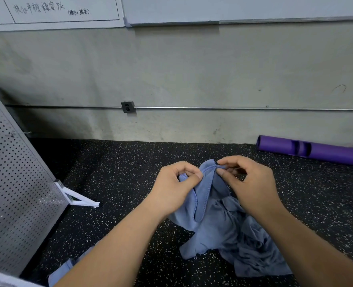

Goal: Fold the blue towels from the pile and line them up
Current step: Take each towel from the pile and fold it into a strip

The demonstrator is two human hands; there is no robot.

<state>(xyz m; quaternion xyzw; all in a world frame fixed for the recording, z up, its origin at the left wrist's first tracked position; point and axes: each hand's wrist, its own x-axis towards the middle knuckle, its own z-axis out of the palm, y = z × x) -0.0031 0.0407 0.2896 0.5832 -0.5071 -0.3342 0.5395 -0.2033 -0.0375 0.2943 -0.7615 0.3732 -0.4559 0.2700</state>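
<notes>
Near the purple rolled mat (316, 151), a crumpled blue cloth towel (212, 216) was pinched at its hem by the fingers of the left hand (174, 189) and right hand (253, 184), not yet folded, so the task was judged barely begun.

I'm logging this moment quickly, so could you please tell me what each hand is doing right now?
Left hand: pinching the hem of the blue towel.
Right hand: pinching the same hem.

Crumpled blue cloth towel (223, 220), stitched hem lifted.
The rest lies bunched below it; a second blue cloth (61, 270) shows at lower left.
</notes>
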